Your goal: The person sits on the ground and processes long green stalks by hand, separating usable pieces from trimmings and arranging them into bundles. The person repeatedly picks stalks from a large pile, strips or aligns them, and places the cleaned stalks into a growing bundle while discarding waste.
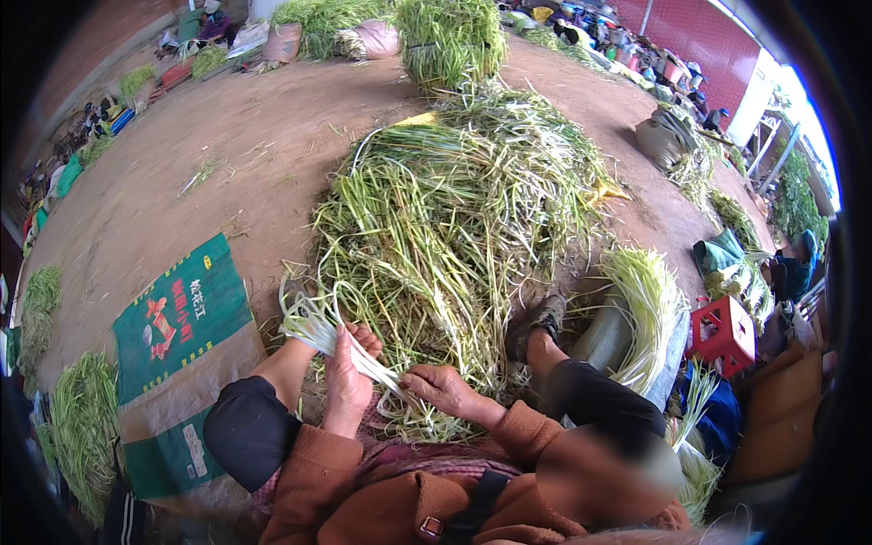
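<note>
My left hand (351,375) is closed around a small bundle of long pale stalks (306,325), whose far ends fan out to the upper left, above my knee. My right hand (443,390) pinches the near ends of the stalks at the lower right of the bundle. Loose leaves and stalks (432,422) lie in front of my lap under the hands. A large heap of long green and whitish leafy stalks (422,252) spreads on the ground between my feet and beyond them.
A green printed woven sack (197,320) lies flat at the left. Pale stalks (644,306) rest in a sheaf over a grey roll-like support (606,334) at the right, beside a red plastic stool (723,334). A tall bundle (449,44) stands behind the heap; people sit farther off.
</note>
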Tool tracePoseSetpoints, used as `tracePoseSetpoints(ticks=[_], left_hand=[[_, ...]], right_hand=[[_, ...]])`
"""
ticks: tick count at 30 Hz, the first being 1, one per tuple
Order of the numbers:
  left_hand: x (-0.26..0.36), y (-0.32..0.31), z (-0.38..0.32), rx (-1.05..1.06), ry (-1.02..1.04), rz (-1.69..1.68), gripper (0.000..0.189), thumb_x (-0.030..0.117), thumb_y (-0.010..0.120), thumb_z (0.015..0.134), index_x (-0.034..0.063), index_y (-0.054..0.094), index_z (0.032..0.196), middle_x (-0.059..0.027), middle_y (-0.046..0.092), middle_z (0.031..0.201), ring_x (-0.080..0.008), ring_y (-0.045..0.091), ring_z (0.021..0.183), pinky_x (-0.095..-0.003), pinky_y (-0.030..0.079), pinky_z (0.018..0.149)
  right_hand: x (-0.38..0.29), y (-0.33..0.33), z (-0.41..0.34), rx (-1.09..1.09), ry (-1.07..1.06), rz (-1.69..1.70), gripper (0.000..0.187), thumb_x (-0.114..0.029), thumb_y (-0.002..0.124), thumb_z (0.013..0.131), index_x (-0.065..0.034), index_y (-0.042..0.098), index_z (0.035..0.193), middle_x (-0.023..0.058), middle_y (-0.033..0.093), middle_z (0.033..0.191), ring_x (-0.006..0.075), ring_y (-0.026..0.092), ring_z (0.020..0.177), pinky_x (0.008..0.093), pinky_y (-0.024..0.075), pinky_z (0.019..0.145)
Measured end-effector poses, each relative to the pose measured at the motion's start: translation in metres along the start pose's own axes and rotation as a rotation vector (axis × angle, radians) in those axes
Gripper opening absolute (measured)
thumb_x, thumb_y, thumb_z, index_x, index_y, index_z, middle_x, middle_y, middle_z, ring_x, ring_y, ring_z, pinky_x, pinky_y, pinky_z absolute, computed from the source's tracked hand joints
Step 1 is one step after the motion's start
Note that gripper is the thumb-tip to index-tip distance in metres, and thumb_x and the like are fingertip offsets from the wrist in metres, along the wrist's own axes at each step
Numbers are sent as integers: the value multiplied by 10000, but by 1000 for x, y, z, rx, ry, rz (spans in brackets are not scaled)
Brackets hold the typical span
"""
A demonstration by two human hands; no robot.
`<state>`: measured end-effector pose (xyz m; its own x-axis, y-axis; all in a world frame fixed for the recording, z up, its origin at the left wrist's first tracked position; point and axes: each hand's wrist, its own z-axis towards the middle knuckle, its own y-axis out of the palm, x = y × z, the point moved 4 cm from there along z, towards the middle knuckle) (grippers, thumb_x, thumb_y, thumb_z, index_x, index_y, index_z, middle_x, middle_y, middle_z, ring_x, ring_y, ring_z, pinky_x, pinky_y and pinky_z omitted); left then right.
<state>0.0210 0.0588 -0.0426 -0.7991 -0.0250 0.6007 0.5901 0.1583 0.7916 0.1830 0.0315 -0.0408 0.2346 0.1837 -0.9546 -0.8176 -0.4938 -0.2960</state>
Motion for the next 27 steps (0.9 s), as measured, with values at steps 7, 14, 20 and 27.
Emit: tracePoseSetpoints(ticks=[7, 14, 20, 27], left_hand=[[9, 3, 2, -67, -126, -369, 198, 320, 519, 931, 131, 520, 871, 58, 391, 591, -52, 356, 486, -194, 310, 441], [25, 4, 5, -141, -51, -489, 182, 275, 476, 954, 105, 519, 908, 50, 375, 595, -52, 346, 496, -186, 291, 423], [0, 11, -3, -66, -180, -301, 202, 320, 531, 924, 118, 529, 911, 71, 386, 587, -32, 344, 478, -177, 287, 401], [-7, 32, -20, -154, -143, 230, 249, 276, 552, 924, 42, 513, 999, 26, 462, 653, -66, 443, 532, -208, 398, 454]], right_hand=[[15, 3, -4, 102, 93, 192, 364, -299, 491, 958, 9, 593, 793, -9, 474, 590, 71, 415, 555, 256, 381, 495], [35, -34, -5, 471, 296, 592, 501, -424, 450, 948, -143, 388, 538, -12, 393, 455, 75, 285, 352, 245, 224, 310], [12, -33, 0, 282, 162, 427, 412, -400, 453, 953, -28, 628, 919, 78, 638, 851, 134, 563, 741, 261, 459, 667], [-6, 32, -9, -328, 263, 395, 433, -381, 567, 901, -60, 503, 1184, 54, 597, 903, 114, 557, 760, 244, 468, 669]])
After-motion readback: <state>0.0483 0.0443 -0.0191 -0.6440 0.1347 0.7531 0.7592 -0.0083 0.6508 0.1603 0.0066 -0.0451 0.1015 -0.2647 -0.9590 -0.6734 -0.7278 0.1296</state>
